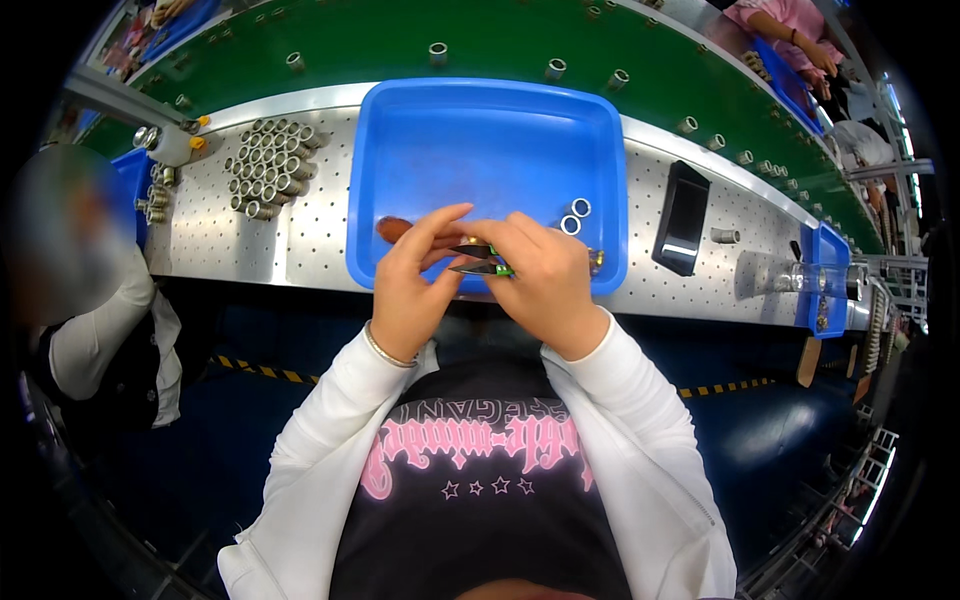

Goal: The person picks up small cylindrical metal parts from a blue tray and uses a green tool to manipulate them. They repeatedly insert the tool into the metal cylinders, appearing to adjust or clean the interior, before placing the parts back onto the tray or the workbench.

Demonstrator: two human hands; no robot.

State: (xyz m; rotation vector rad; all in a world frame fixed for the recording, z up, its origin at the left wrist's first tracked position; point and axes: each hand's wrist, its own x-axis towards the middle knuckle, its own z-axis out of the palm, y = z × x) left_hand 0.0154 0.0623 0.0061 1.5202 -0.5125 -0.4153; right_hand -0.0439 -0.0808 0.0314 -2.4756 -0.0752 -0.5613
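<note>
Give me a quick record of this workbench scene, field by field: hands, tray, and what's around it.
left hand: raised over the tray's near edge, fingertips at a small green-handled tool
right hand: gripping the same tool
blue tray: holds two metal rings near its right side
left of tray: cluster of metal sleeves
right of tray: black flat device
behind: green conveyor belt carrying spaced sleeves

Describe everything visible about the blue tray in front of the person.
The blue tray is a shallow, rounded-corner rectangle that looks like plastic. It lies flat on the perforated metal bench, just below the green belt. Its floor is mostly bare; two small metal rings lie near its right front corner. The left hand and right hand overlap its front rim.
</note>
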